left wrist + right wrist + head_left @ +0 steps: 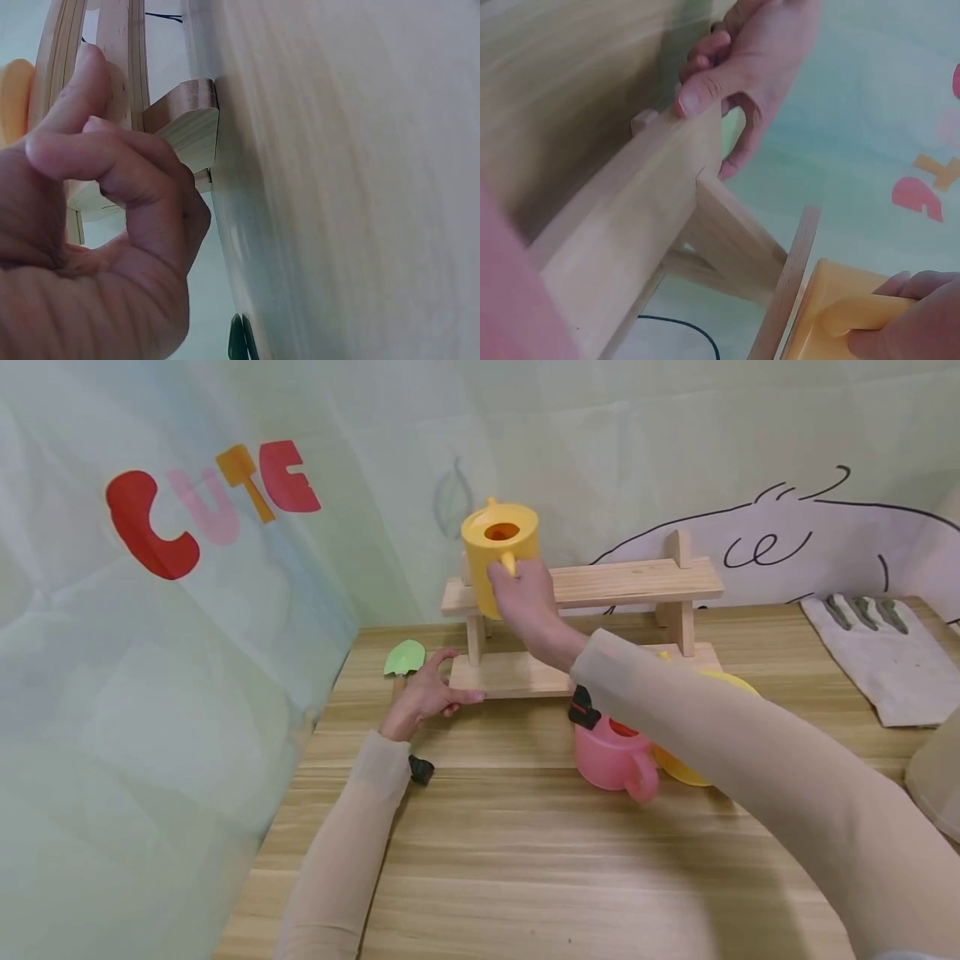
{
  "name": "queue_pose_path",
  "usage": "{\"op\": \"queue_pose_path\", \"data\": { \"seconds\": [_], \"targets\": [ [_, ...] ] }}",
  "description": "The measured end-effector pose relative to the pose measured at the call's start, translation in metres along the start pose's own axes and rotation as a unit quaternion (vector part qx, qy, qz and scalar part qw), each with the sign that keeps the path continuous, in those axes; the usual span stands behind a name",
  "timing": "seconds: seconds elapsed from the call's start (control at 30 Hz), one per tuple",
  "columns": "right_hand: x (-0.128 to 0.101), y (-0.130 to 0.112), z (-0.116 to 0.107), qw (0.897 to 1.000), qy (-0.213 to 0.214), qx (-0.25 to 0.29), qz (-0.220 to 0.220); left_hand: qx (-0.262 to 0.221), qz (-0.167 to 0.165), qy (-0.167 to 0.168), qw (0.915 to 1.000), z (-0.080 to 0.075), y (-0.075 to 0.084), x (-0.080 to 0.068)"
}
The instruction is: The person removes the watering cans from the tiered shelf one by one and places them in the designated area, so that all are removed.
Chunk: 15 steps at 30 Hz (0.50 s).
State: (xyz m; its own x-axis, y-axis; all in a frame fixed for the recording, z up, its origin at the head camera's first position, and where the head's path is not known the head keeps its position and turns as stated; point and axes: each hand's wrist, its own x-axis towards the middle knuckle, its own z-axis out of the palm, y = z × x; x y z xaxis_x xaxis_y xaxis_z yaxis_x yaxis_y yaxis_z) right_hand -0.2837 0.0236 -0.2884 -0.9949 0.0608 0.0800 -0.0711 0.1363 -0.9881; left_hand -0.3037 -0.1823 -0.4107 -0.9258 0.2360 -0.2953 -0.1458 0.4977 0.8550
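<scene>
My right hand point(531, 602) grips the handle of a small yellow watering can point(477, 547), held upright at the left end of the upper board point(637, 582) of a two-tier wooden shelf. In the right wrist view the can point(814, 319) is right beside that board. My left hand point(427, 695) holds the left end of the lower board point(517, 675), thumb on the front edge and index finger round the side. Curled fingers point(150, 176) of that hand show in the left wrist view. A green-bladed trowel point(406, 657) lies just behind it, its handle partly hidden.
A pink watering can point(609, 764) stands in front of the shelf, below my right forearm. Beside it is a yellow round thing point(678, 768), mostly covered by the sleeve. Grey-white gloves point(892, 664) lie at the right. A patterned cloth wall point(375, 485) rises behind the table.
</scene>
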Motion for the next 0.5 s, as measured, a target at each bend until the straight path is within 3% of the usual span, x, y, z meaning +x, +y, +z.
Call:
{"op": "queue_pose_path", "data": {
  "seconds": [0.5],
  "targets": [
    [-0.03,-0.005,-0.004,1.0,-0.006,-0.008,0.012,-0.009,-0.007,0.001,0.9999,-0.001,0.002,0.0]
  ]
}}
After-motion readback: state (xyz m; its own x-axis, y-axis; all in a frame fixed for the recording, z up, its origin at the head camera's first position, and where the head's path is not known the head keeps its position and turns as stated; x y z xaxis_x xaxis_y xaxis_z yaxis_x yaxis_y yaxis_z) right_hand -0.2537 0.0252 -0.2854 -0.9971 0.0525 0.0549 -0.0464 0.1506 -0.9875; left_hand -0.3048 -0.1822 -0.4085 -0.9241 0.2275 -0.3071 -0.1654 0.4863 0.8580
